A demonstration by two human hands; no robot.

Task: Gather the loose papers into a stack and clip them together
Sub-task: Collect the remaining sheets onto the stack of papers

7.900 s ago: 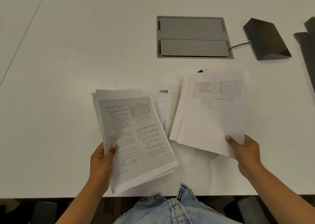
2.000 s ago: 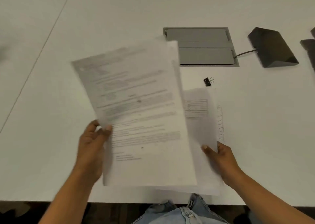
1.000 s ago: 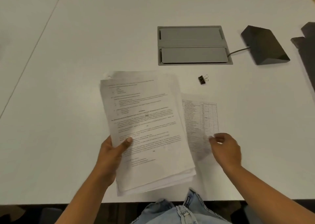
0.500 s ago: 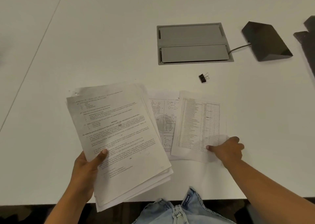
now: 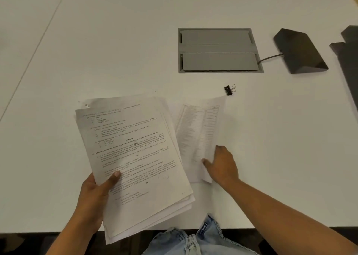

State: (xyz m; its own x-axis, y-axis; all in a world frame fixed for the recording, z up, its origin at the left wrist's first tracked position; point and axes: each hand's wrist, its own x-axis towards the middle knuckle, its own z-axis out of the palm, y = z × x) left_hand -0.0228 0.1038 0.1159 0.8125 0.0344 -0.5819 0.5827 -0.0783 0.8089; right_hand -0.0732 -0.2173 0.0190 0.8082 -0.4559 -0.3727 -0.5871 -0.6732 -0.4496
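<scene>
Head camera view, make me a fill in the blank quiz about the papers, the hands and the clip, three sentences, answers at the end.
1. The stack of papers is held in the person's ____ hand.
2. The right hand is lifting a loose sheet printed with a ____ rather than paragraphs.
3. The black binder clip lies on the white table, just beyond the far corner of that sheet, with ____ hand touching it.

Missing words: left; table; neither
</scene>
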